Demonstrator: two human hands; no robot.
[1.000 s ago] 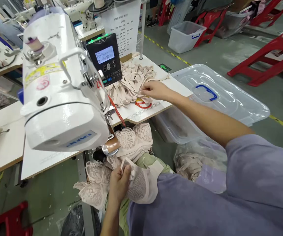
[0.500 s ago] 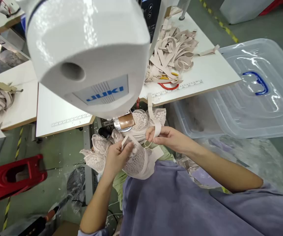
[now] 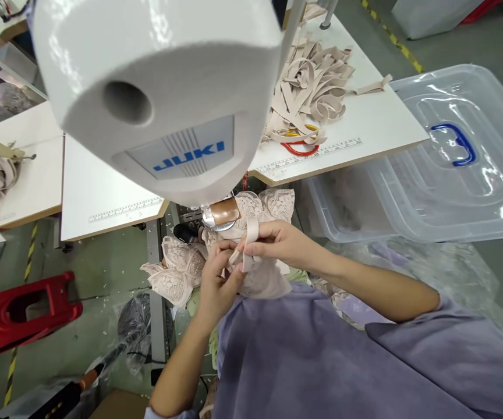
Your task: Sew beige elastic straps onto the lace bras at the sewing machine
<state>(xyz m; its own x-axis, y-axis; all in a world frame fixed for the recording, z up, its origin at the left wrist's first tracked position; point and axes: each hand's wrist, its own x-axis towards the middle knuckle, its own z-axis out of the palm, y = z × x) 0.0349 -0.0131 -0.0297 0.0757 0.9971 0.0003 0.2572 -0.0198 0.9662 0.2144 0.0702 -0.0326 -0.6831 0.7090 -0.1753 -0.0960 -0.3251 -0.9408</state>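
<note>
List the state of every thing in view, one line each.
left hand: pinching the lace garment
right hand: pinching the beige strap
beige strap: held against the garment
lace garment: bunched below the machine
clear bin: lid on
strap pile: loose on the table

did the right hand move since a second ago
Yes. The right hand left the strap pile on the white table and came down toward the body, now pinching a strap beside the left hand at the lace garment.

"JUKI" in blue letters on the sewing machine head [image 3: 181,154]; ruler markings along the counter [image 3: 365,125] edge, numbers too small to read.
</note>
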